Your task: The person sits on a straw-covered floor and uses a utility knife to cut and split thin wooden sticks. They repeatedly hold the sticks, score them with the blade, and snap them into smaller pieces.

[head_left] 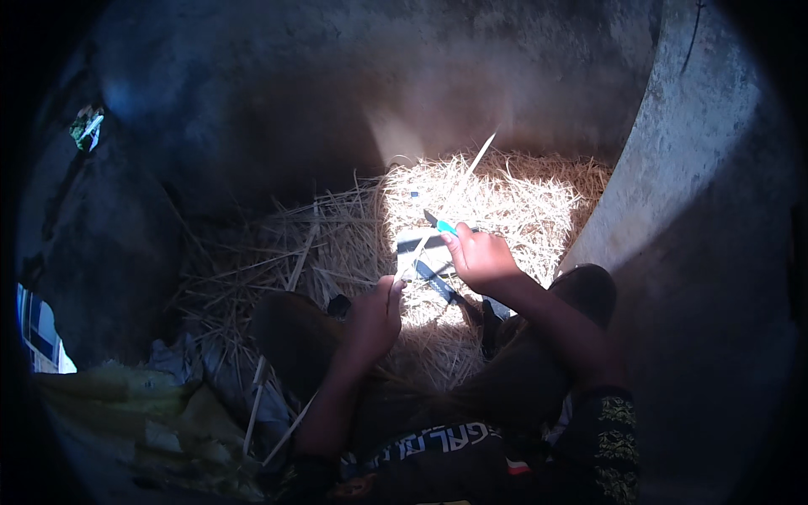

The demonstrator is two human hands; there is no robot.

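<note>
In my right hand is a knife with a turquoise handle, gripped in closed fingers. Its dark blade points up and to the left, close to a long pale strip that looks like split bamboo or wood. My left hand, mostly in shadow, pinches the near end of this strip. From there the strip slants up and to the right, past the blade, to a tapered tip. I cannot tell whether the blade touches it. Below my hands lies a pale flat piece, partly hidden.
Thin pale shavings cover the floor before me, brightly sunlit on the right. Curved grey walls close in around me. More pale strips and a crumpled yellowish sheet lie at my left. My bent knees flank the work.
</note>
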